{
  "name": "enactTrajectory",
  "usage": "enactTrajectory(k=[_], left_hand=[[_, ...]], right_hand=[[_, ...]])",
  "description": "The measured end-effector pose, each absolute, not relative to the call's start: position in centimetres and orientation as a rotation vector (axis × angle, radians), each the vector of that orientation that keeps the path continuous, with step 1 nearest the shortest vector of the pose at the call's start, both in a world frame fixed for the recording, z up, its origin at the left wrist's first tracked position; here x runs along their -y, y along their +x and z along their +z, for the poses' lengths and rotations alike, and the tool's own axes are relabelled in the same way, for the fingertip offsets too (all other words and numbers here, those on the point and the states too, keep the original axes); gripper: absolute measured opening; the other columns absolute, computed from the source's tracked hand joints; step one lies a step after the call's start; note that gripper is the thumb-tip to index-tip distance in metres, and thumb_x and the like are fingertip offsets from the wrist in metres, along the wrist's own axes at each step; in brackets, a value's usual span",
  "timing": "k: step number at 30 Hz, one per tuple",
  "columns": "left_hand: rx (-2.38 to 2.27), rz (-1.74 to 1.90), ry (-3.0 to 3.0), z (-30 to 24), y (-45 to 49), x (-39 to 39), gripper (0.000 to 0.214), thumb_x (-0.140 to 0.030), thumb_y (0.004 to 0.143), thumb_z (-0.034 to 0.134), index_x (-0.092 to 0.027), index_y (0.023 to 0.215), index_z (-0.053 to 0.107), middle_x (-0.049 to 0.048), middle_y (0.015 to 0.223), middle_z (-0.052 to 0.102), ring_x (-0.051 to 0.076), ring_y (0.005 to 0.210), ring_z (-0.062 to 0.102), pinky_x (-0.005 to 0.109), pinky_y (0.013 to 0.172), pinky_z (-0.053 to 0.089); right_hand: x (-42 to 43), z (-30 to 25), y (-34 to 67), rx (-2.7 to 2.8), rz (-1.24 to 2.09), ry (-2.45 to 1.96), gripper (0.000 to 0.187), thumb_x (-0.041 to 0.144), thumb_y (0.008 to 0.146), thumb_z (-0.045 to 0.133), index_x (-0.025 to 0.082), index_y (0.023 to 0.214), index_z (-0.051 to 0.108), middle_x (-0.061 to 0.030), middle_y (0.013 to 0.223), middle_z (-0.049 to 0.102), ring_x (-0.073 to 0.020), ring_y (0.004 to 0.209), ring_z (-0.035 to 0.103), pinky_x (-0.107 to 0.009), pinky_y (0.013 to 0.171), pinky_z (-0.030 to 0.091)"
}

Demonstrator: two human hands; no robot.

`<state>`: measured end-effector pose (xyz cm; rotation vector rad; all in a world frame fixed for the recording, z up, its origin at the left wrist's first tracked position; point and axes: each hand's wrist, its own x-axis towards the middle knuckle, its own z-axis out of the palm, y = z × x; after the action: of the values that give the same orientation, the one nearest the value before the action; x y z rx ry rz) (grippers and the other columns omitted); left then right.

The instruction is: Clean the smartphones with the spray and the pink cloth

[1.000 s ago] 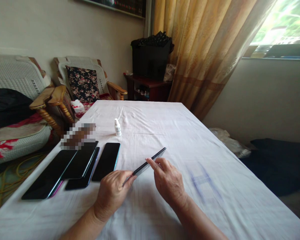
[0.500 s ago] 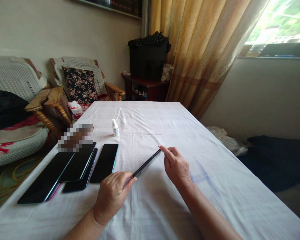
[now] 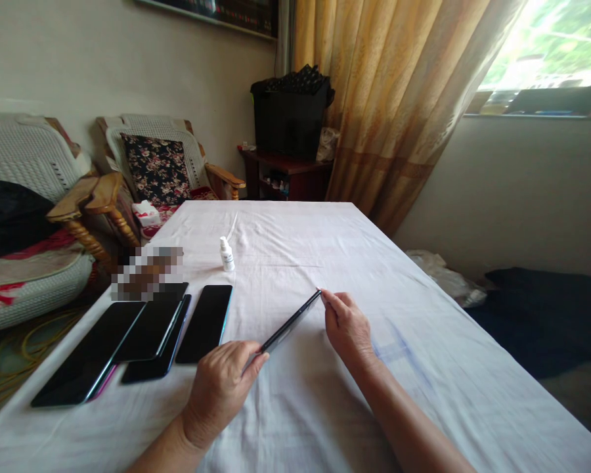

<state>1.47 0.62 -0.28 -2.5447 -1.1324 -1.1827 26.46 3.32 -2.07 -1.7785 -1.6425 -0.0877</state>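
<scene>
A dark, slim phone (image 3: 291,322) is held tilted above the table, seen nearly edge-on. My left hand (image 3: 224,384) is closed on its lower left end, thumb and fingers pinching it. At the upper right end, the fingers of my right hand (image 3: 347,325) pinch the corner. Left of my hands lies a black-screened phone (image 3: 205,322) with a bluish edge. Beyond it are several more phones, overlapping: a large one (image 3: 86,358), one on top (image 3: 152,325) and a dark blue-edged one (image 3: 150,372). A small white spray bottle (image 3: 227,256) stands upright farther back.
A white cloth (image 3: 295,243) covers the table. Wooden armchairs (image 3: 103,197) stand at the left, one with a floral cushion (image 3: 155,167). A dark cabinet (image 3: 290,174) and yellow curtain (image 3: 374,98) are behind. Dark fabric (image 3: 546,318) lies on the right. A pixelated patch covers something at the table's left edge.
Both hands keep their grip on the phone and have barely moved. The phone's upper right end sits slightly farther right. The whole view has shifted a little.
</scene>
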Motion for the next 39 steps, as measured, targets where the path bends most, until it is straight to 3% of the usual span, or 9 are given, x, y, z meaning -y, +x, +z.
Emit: enactTrajectory(k=[15, 23, 31, 39], left_hand=[[1.108, -1.157, -2.571, 0.2, 1.7, -0.4, 0.018, -0.029, 0.1, 0.045, -0.02, 0.089, 0.056, -0.0008, 0.071, 0.069, 0.015, 0.062, 0.068, 0.026, 0.06, 0.052], [1.05, -1.134, -2.636, 0.1, 1.9, -0.2, 0.015, -0.027, 0.099, 0.047, -0.02, 0.092, 0.058, 0.0002, 0.077, 0.07, 0.016, 0.067, 0.069, 0.028, 0.064, 0.054], [0.852, -1.041, -2.693, 0.3, 2.1, 0.5, 0.018, -0.018, 0.099, 0.043, -0.019, 0.094, 0.06, 0.0026, 0.081, 0.072, 0.016, 0.075, 0.07, 0.029, 0.071, 0.058], [0.666, -0.908, -2.67, -0.4, 2.3, 0.3, 0.024, -0.003, 0.092, 0.045, -0.017, 0.094, 0.064, 0.0029, 0.085, 0.071, 0.017, 0.081, 0.07, 0.03, 0.077, 0.06]], right_hand=[[-3.3, -1.2, 26.5, 1.597, -0.02, -1.641, 0.034, 0.024, 0.096, 0.04, 0.022, 0.114, 0.069, -0.0055, 0.093, 0.067, -0.0154, 0.076, 0.064, -0.024, 0.065, 0.047], [-2.0, -1.0, 27.1, 1.697, -0.165, -1.688, 0.036, 0.018, 0.094, 0.039, 0.022, 0.115, 0.068, -0.0059, 0.098, 0.067, -0.0156, 0.078, 0.063, -0.023, 0.061, 0.045], [0.6, -1.6, 28.3, 1.902, -0.285, -1.749, 0.039, 0.014, 0.092, 0.04, 0.021, 0.12, 0.065, -0.0071, 0.099, 0.066, -0.0158, 0.077, 0.064, -0.023, 0.059, 0.046], [2.0, -2.9, 29.2, 2.036, -0.156, -1.806, 0.043, 0.01, 0.089, 0.044, 0.026, 0.123, 0.065, -0.0059, 0.099, 0.067, -0.0152, 0.073, 0.064, -0.025, 0.062, 0.049]])
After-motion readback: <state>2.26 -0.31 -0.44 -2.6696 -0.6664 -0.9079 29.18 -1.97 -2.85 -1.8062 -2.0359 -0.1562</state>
